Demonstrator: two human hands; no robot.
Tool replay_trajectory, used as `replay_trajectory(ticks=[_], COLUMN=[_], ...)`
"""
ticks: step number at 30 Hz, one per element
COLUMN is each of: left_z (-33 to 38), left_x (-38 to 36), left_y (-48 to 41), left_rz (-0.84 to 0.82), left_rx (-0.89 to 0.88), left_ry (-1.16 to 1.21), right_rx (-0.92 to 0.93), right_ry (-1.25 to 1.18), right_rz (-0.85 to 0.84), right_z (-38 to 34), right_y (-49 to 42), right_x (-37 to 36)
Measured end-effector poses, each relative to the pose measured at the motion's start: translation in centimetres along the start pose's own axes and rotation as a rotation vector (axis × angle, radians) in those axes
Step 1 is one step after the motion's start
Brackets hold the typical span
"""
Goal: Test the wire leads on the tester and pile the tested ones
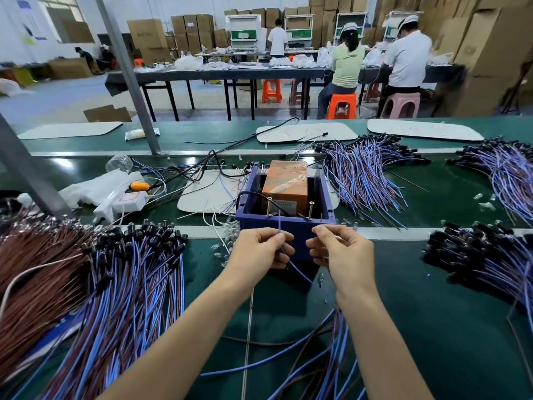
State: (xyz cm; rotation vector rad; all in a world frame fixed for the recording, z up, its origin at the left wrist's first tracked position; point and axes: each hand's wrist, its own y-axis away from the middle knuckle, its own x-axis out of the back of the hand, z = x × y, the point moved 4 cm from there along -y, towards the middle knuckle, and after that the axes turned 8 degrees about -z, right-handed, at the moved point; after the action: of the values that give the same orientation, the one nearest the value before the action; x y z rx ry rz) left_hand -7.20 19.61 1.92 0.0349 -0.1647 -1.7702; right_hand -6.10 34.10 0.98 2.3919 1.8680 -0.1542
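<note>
The tester is a blue plastic box (pixel 323 194) holding an orange block (pixel 285 183), with two upright screws (pixel 269 206) at its front rim. My left hand (pixel 259 249) pinches a blue wire lead (pixel 297 272) whose tip points up toward the left screw. My right hand (pixel 337 249) pinches a thin brown lead end just in front of the box's right front corner. The wire trails down between my wrists. A large pile of blue and brown leads (pixel 121 284) lies at my left.
More lead bundles lie right of the box (pixel 366 168), far right (pixel 501 166) and near right (pixel 484 255). Loose leads (pixel 317 356) lie below my right arm. A white power strip (pixel 127 197) and black cables sit left of the box. A metal post (pixel 127 73) rises behind.
</note>
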Motion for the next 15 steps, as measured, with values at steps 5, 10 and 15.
replay_trajectory(ticks=[5,10,15], left_z=[-0.2,0.9,7.8], left_x=[1.4,2.1,2.6], left_y=[-0.8,-0.4,2.5], left_rz=[0.023,0.013,-0.110], left_rx=[0.054,0.006,-0.362], left_ry=[-0.078,-0.056,0.200], right_rx=[-0.029,-0.032,0.207], right_ry=[0.132,0.117,0.072], right_rz=[0.026,0.009,-0.030], right_z=[0.4,-0.6,-8.1], right_y=[-1.1,-0.6,1.5], right_x=[0.1,0.3,1.6])
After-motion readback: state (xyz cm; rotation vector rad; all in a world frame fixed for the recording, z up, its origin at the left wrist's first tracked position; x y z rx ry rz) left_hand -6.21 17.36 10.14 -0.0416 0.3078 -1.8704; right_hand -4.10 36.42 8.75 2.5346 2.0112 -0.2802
